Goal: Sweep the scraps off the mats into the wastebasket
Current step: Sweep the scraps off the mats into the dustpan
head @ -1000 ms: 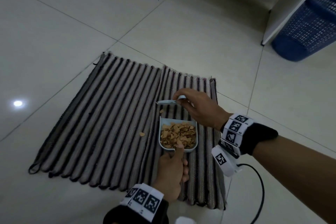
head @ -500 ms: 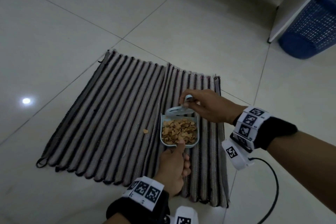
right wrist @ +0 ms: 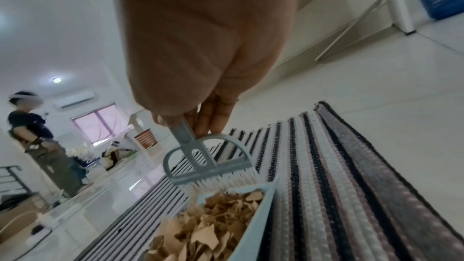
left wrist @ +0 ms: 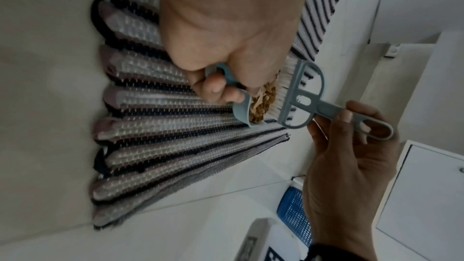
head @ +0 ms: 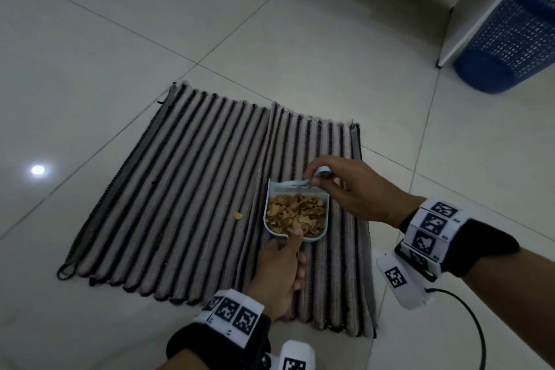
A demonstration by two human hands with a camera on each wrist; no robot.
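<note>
Left hand [head: 280, 269] grasps dustpan [head: 295, 213] handle on mat [head: 186, 189]; right hand [head: 351, 189] pinches brush [left wrist: 298, 94] at dustpan mouth; one scrap [head: 238, 216] beside dustpan.

mats [head: 195, 189]: grey, pale pink and black lengthwise stripes | scraps [head: 295, 213]: tan-brown | dustpan [head: 326, 213]: pale blue-grey | brush [left wrist: 298, 94]: blue-grey frame, white bristles | wastebasket [head: 510, 36]: blue, mesh-patterned wall | floor [head: 90, 54]: glossy off-white tiles, dark grout lines | wrist bands [head: 432, 224]: white with black square markers, over black cuffs
</note>
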